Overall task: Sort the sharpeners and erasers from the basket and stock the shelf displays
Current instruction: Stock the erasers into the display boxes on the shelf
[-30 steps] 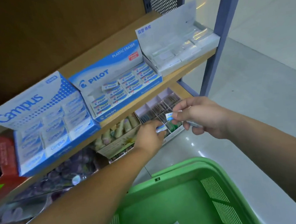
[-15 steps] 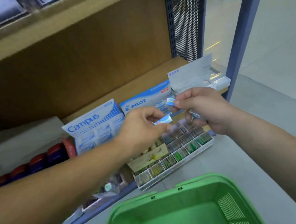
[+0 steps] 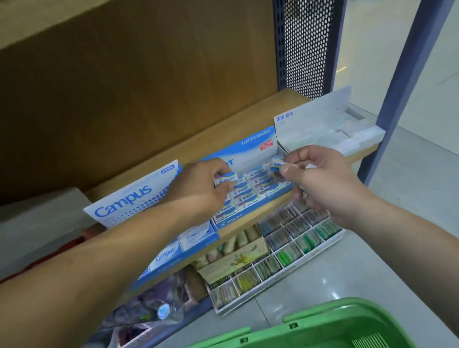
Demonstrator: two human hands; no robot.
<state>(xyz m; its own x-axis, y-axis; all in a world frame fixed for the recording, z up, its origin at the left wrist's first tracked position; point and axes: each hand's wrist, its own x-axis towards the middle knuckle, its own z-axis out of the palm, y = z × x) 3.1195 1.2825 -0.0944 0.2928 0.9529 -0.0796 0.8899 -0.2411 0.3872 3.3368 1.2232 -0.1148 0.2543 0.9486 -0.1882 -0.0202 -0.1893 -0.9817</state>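
Observation:
My left hand point(image 3: 199, 189) pinches a white and blue Pilot eraser point(image 3: 225, 178) over the rear left of the blue Pilot display box point(image 3: 253, 143) on the wooden shelf point(image 3: 234, 117). Just to its right, my right hand point(image 3: 321, 176) pinches a second Pilot eraser point(image 3: 276, 165) above the box's rear right corner. Rows of erasers fill the box below both hands. The green basket point(image 3: 294, 336) sits low in view under my arms; its contents are out of frame.
A Campus eraser box point(image 3: 130, 200) stands left of the Pilot box, a white display box point(image 3: 327, 125) to its right. Below the shelf lies a divided tray of small items point(image 3: 289, 249). A blue upright post point(image 3: 408, 66) borders the shelf's right end.
Both hands rose from in front of the lower tray to the Pilot box on the shelf, each carrying its eraser. The view tilted up and the basket dropped lower in frame.

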